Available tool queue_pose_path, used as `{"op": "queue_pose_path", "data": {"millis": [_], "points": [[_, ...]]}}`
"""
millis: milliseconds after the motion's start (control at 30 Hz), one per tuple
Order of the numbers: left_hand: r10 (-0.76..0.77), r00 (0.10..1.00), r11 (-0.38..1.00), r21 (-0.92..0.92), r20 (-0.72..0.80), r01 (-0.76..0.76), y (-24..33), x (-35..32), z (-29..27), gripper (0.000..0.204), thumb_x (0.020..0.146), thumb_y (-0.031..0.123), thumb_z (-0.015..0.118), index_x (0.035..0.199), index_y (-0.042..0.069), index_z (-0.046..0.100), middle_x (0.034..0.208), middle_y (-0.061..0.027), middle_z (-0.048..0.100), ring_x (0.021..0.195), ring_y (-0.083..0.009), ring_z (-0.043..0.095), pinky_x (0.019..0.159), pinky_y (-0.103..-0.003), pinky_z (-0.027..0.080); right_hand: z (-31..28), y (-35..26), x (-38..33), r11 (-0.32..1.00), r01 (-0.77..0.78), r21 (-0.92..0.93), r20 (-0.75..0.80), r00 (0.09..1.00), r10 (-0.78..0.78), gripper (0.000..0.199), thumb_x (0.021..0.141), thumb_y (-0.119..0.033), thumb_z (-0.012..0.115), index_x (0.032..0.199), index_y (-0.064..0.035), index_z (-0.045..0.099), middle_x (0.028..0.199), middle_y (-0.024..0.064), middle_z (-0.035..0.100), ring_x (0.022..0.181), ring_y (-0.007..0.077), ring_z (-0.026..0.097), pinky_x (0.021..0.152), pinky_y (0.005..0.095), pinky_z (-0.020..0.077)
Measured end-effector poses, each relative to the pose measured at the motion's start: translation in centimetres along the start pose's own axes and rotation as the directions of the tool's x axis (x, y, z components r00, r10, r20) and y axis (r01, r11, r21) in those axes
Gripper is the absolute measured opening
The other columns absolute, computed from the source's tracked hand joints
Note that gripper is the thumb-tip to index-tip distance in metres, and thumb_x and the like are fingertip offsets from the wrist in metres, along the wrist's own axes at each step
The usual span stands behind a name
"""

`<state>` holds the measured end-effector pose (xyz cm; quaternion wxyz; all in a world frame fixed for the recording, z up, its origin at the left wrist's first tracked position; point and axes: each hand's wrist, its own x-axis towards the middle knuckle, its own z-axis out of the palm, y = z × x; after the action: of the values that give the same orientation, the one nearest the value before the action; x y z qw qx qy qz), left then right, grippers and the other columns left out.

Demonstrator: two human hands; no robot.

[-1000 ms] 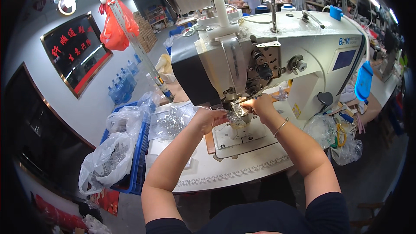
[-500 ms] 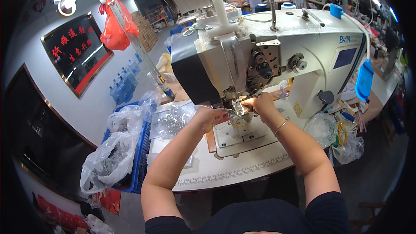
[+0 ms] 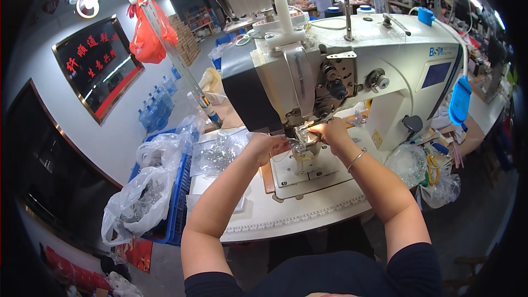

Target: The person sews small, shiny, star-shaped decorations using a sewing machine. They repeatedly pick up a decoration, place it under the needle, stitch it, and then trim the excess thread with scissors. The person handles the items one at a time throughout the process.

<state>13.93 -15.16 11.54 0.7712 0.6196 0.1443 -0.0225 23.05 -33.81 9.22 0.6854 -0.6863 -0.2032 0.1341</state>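
Observation:
A large white industrial sewing machine with a black end cover stands in front of me. Under its lit needle area, a small shiny clear piece, seemingly plastic, lies on top of the raised post. My left hand is left of the needle, its fingers closed at the piece's near left side. From the right, my right hand pinches the piece close to the presser foot. My fingers partly hide its shape. A thin thread loops below my left fingertips.
At the left, a blue crate holds clear plastic bags. A flat bag of small clear parts lies between crate and machine. A ruler strip edges the table. More bags and a blue hanging tag are at the right.
My left hand has shifted very slightly, and the clear piece between the hands sits a little differently. The head view has turned a touch. Both hands stay by the needle.

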Motion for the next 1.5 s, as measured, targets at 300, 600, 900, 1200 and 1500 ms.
{"op": "queue_pose_path", "data": {"millis": [300, 600, 900, 1200, 1500], "points": [[-0.073, 0.997, 0.997, 0.015, 0.024, 0.073, 0.1, -0.1, -0.1, 0.032, 0.082, 0.0, 0.056, 0.113, -0.003, 0.051, 0.104, -0.0108, 0.06, 0.092, -0.0201, 0.061, 0.085, -0.033, 0.052, 0.2, -0.9, -0.8, 0.981, -0.159, 0.109, -0.032, 0.986, 0.163, 0.018, 0.069, -0.012, 0.073, 0.076, 0.002, 0.064, 0.068, 0.0044, 0.061, 0.056, 0.0102, 0.051, 0.048, 0.0239, 0.0364], [0.205, 0.979, 0.918, -0.344, -0.009, -0.196, -5.3, -3.4, 1.4, 0.03, 0.082, 0.005, 0.056, 0.11, 0.002, 0.046, 0.102, -0.0129, 0.058, 0.09, -0.0236, 0.062, 0.082, -0.034, 0.053, -3.7, 3.4, -9.2, 0.919, -0.274, 0.282, 0.025, 0.96, 0.279, 0.03, 0.084, -0.033, 0.06, 0.101, -0.0083, 0.059, 0.085, -0.0024, 0.051, 0.063, 0.0045, 0.042, 0.05, 0.0203, 0.0326], [0.115, 0.993, 0.983, -0.148, 0.024, -0.111, -2.1, -0.7, 0.5, 0.023, 0.08, 0.003, 0.058, 0.102, 0.005, 0.052, 0.092, -0.0076, 0.06, 0.077, -0.0161, 0.061, 0.069, -0.028, 0.052, -2.5, 0.2, -7.2, 0.419, 0.674, -0.609, 0.23, 0.656, -0.719, 0.036, 0.072, -0.008, 0.067, 0.107, -0.0146, 0.06, 0.11, 0.0067, 0.056, 0.084, 0.023, 0.059, 0.067, 0.032, 0.0485], [0.167, 0.986, 0.981, -0.101, 0.026, -0.163, -1.7, 1.4, 0.0, 0.021, 0.085, 0.005, 0.053, 0.107, 0.005, 0.054, 0.092, -0.0063, 0.06, 0.079, -0.0166, 0.06, 0.068, -0.028, 0.05, -1.8, -0.1, -3.6, 0.375, 0.702, -0.606, 0.301, 0.638, -0.708, 0.017, 0.078, -0.014, 0.063, 0.095, -0.0119, 0.062, 0.096, 0.0045, 0.061, 0.084, 0.0258, 0.059, 0.071, 0.0356, 0.0487], [0.07, 0.995, 0.993, -0.096, 0.069, -0.063, -1.0, -0.6, 0.3, 0.017, 0.078, -0.001, 0.058, 0.094, 0.001, 0.056, 0.088, -0.007, 0.06, 0.077, -0.016, 0.059, 0.069, -0.03, 0.05, -2.6, 2.7, -3.1, 0.833, 0.278, -0.477, -0.267, 0.857, -0.44, 0.053, 0.074, -0.041, 0.072, 0.099, 0.0029, 0.056, 0.1, 0.0133, 0.051, 0.087, 0.0257, 0.054, 0.072, 0.0366, 0.0468]]}}
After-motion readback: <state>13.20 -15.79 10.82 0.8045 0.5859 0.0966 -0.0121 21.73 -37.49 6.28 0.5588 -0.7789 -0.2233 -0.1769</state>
